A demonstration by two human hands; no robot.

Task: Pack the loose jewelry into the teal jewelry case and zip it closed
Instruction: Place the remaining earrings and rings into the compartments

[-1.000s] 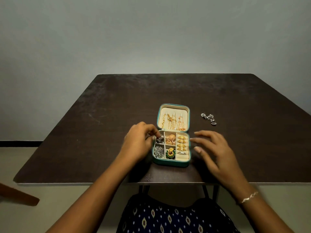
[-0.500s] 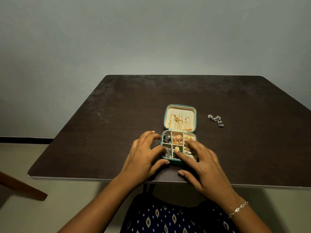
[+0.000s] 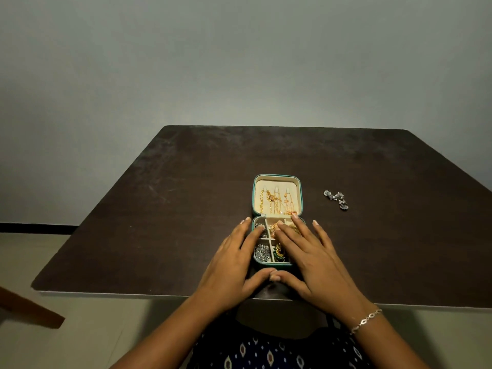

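Both hands lie flat around the open teal jewelry case (image 3: 277, 182) near the front edge of the table (image 3: 186, 195).

We see the case laid open with its long axis running straight away from the person: the lid lies back on the far side, hinge across the middle, and the compartment tray is nearest. Gold chains (image 3: 277, 201) hang in the lid. The left hand (image 3: 231, 258) rests along the tray's left wall, fingers straight, holding nothing. The right hand (image 3: 316, 258) lies spread over the tray's right compartments, fingers straight and pointing away, gripping nothing. The thumbs meet at the tray's near wall. A loose silver piece (image 3: 336, 199) lies on the table, well right of the lid.
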